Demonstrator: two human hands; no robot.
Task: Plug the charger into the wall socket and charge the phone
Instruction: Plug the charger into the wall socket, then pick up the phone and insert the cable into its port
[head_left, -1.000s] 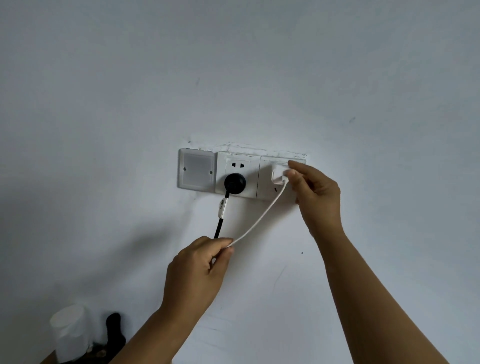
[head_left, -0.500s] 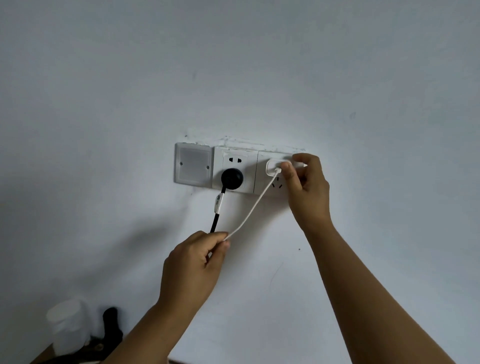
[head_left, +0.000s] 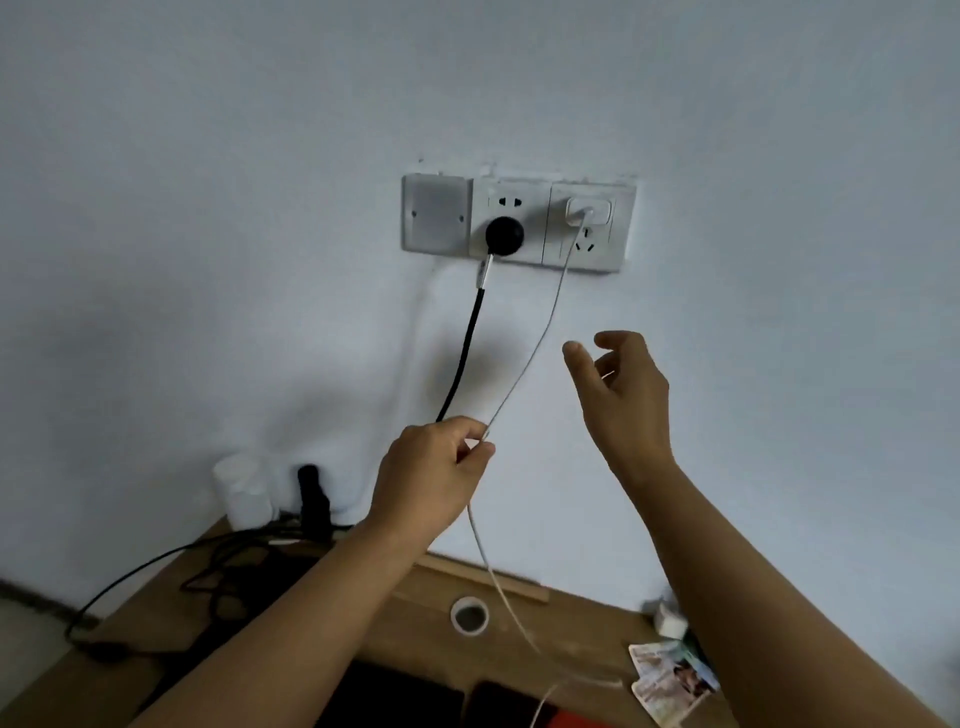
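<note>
Right hand (head_left: 626, 395) off charger (head_left: 588, 212) — now empty, fingers spread, at socket's (head_left: 589, 228) 6 o'clock. Charger seated. Left hand (head_left: 434, 478) pinches cable (head_left: 540, 332) — phone end next.

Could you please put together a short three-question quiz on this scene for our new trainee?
1. True or false: the white charger sits in the right-hand wall socket.
2. Which hand pinches the white cable?
3. What fills the middle socket: A) black plug, B) white plug, C) nothing?

Key:
1. True.
2. The left hand; the right hand is open, off the charger.
3. A, the black plug.
</note>
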